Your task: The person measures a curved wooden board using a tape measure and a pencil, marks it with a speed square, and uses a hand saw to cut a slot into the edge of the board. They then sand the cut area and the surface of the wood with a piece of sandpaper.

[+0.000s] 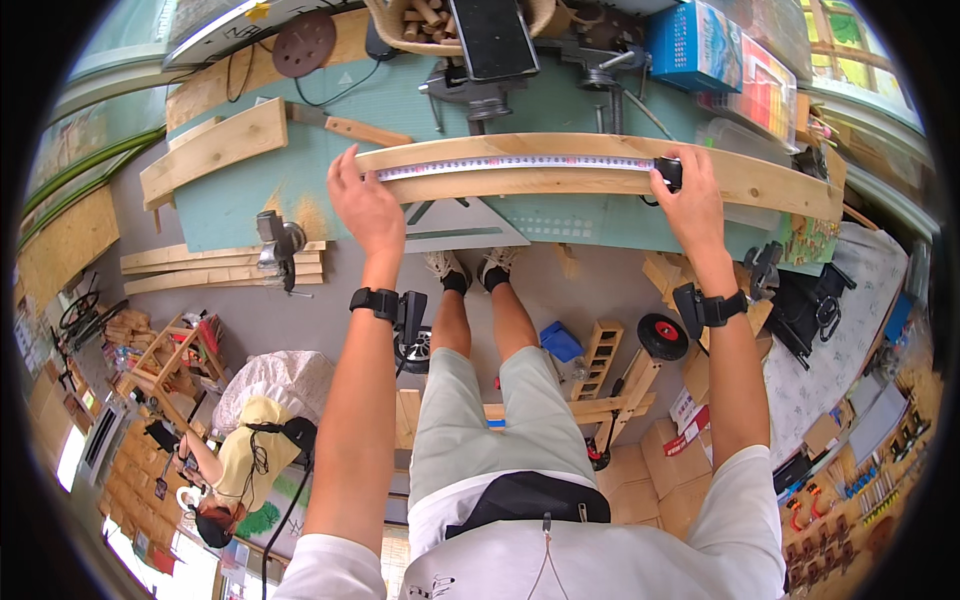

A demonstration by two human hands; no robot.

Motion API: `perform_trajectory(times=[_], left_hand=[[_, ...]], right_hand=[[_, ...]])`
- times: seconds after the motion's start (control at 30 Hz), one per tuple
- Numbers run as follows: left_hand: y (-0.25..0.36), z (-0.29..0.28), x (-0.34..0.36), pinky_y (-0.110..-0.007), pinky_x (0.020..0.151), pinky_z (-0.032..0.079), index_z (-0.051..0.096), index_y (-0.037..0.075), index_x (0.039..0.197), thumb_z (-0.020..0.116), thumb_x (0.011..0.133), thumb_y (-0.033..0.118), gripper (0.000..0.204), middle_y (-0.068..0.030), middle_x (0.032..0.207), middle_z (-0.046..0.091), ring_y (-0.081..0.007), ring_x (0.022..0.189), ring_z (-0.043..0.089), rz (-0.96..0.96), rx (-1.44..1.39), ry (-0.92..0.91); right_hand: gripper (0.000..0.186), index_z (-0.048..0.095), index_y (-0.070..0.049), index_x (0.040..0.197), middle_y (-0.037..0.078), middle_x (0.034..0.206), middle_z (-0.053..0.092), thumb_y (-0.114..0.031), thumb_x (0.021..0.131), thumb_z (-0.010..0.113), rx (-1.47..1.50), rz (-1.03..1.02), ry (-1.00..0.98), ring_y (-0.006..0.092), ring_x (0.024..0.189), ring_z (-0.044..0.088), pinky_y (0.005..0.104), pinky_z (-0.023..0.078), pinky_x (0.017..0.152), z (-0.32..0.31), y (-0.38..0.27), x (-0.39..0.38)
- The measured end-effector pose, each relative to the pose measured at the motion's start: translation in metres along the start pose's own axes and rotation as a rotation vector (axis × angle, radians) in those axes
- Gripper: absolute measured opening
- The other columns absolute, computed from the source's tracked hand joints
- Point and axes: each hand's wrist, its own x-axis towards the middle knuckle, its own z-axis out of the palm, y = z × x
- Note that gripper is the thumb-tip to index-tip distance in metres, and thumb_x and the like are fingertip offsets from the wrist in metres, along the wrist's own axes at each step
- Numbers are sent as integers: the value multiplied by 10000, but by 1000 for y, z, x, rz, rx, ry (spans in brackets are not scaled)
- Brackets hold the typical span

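Note:
A long pale wooden board [760,185] lies across the near edge of the green bench. A white measuring tape [520,161] is stretched along it. My left hand [368,205] grips the board and the tape's end at the left, fingers bent over them. My right hand [692,200] holds the black tape measure case [668,172] on the board toward the right, thumb against it. A metal triangular square [450,237] lies just below the board. A handsaw [360,132] and a shorter plank [210,150] lie behind my left hand.
Clamps [282,245], a basket of wood pieces [408,25] and a blue box [690,45] surround the green bench [230,210]. A co-worker [255,445] is at the lower left. A wheeled wooden frame [630,390] stands below, near my legs.

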Motion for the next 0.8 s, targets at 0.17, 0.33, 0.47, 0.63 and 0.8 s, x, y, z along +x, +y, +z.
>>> perform_trajectory(times=[0.17, 0.33, 0.47, 0.63, 0.8], left_hand=[[125, 55, -38, -483, 1174, 380, 568, 145, 1389, 764, 893, 224, 540, -140, 1492, 498, -363, 1396, 462, 622, -93, -381], [169, 81, -39, -506, 1205, 339, 454, 234, 1525, 828, 810, 287, 809, -118, 1517, 470, -322, 1415, 441, 778, 79, -588], [145, 72, -31, -515, 1215, 312, 385, 312, 1579, 803, 829, 243, 862, -131, 1518, 461, -326, 1404, 443, 805, 74, -625], [131, 62, -29, -534, 1220, 295, 371, 361, 1588, 754, 865, 168, 840, -160, 1568, 415, -355, 1441, 409, 849, 168, -591], [160, 84, -46, -562, 1218, 284, 409, 407, 1557, 698, 893, 161, 765, -56, 1667, 331, -341, 1481, 378, 961, 263, -604]], right_hand=[[289, 625, -60, 1119, 161, 1141, 598, -205, 893, 733, -29, 14, 13, 388, 1053, 614, 472, 522, 894, 12, 2, -5], [291, 624, -55, 1129, 166, 1148, 599, -195, 895, 725, -4, 17, 17, 386, 1064, 616, 479, 518, 903, 9, -4, -3], [305, 626, -52, 1146, 171, 1159, 600, -196, 896, 723, -23, 67, -10, 390, 1074, 614, 478, 519, 910, 2, 17, -8], [330, 628, -47, 1170, 170, 1170, 600, -202, 895, 723, -55, 106, 0, 388, 1086, 610, 474, 520, 916, -12, 31, -6], [337, 626, -53, 1175, 162, 1168, 598, -213, 897, 727, -122, 84, 5, 384, 1091, 608, 469, 519, 909, -10, 30, -4]])
